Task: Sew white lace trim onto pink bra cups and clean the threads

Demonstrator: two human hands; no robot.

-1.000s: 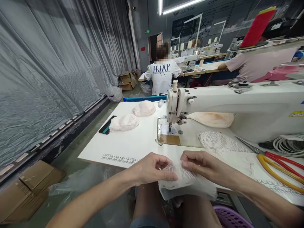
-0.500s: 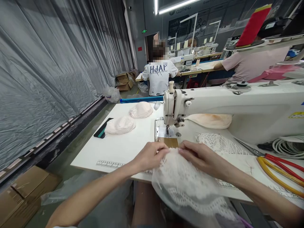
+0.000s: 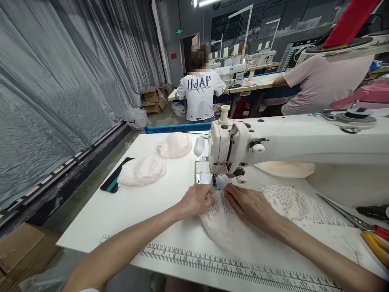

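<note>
A white lace piece (image 3: pixel 225 227) lies on the white sewing table (image 3: pixel 146 207) just in front of the needle of the white sewing machine (image 3: pixel 273 142). My left hand (image 3: pixel 196 199) pinches the lace's left edge with curled fingers. My right hand (image 3: pixel 247 205) presses on the lace's far edge, fingertips close to the presser foot (image 3: pixel 215 181). More lace (image 3: pixel 298 205) spreads to the right under my right forearm.
Two pale lace cups (image 3: pixel 142 171) (image 3: pixel 174 145) and a dark flat tool (image 3: pixel 114 181) lie at the table's left. A padded cup (image 3: pixel 285 169) sits under the machine arm. Scissors (image 3: pixel 346 215) and red-yellow handles (image 3: pixel 377 239) are at right. Two people work at benches behind.
Both hands have carried the lace piece up from my lap onto the table and forward to the needle. The view has moved closer to the machine.
</note>
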